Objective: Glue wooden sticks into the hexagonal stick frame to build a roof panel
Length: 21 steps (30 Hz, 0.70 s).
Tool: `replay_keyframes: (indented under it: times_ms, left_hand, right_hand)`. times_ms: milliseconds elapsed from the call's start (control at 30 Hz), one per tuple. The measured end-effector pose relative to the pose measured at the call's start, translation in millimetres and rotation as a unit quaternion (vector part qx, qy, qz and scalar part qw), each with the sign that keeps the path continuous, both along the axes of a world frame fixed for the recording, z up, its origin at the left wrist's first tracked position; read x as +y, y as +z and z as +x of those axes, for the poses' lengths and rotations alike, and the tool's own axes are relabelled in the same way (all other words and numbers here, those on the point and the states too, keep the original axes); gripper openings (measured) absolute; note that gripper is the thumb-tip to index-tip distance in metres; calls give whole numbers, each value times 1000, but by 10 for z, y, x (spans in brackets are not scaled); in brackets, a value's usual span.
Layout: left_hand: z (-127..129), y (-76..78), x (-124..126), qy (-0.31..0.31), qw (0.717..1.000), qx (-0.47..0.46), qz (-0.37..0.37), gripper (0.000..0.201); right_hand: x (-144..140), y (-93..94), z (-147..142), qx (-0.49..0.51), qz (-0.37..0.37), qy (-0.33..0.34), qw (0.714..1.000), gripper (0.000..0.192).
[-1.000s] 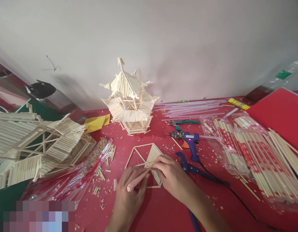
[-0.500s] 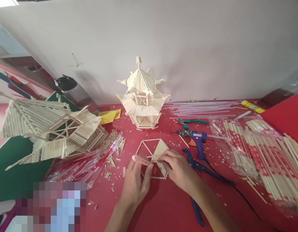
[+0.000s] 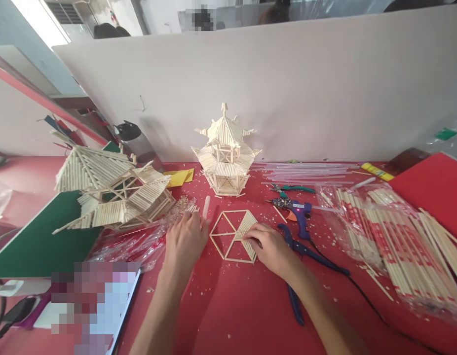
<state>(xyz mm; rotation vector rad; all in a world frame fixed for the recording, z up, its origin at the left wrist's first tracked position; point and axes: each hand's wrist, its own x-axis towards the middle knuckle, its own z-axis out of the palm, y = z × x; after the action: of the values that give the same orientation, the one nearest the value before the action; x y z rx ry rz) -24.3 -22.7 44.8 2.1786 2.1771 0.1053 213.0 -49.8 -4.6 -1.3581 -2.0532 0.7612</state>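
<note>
A flat hexagonal frame of thin wooden sticks lies on the red table, divided by spokes. Its right side is filled with a panel of close-laid sticks. My right hand rests over this panel, thumb and forefinger pinched near its inner edge; whatever is between the fingertips is hidden. To the left of the frame, my left hand reaches to the short cut stick pieces. A pale pink rod-shaped tool juts up from its thumb side, held in the hand. The left fingertips are mostly hidden.
Behind the frame stands a stick pagoda; another stick model leans at left. On the right lie a blue glue gun, blue-handled cutters, green pliers and bagged chopsticks. Clear glue sticks lie behind.
My left hand has moved left from the frame to the cut pieces, and the pink rod has turned upright. My right hand stays at the panel. The camera view has tilted up.
</note>
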Motion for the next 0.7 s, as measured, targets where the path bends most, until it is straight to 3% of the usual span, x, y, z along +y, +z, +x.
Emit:
replay_keyframes:
  times_ms: [267, 400, 533, 700]
  left_hand:
    - [-120, -200, 192, 15, 1000, -6, -1, 27]
    - [-255, -149, 33, -30, 999, -37, 5, 21]
    - [-350, -99, -250, -88, 991, -92, -37, 15]
    - [-326, -267, -474, -95, 990, -94, -52, 12]
  right_hand:
    - [-8, 42, -11, -8, 7, -1, 1000, 27]
    - [-12, 52, -14, -7, 2, -2, 1000, 26]
    - [-17, 68, -21, -12, 10, -6, 1000, 25]
    - [-26, 82, -34, -17, 19, -11, 1000, 26]
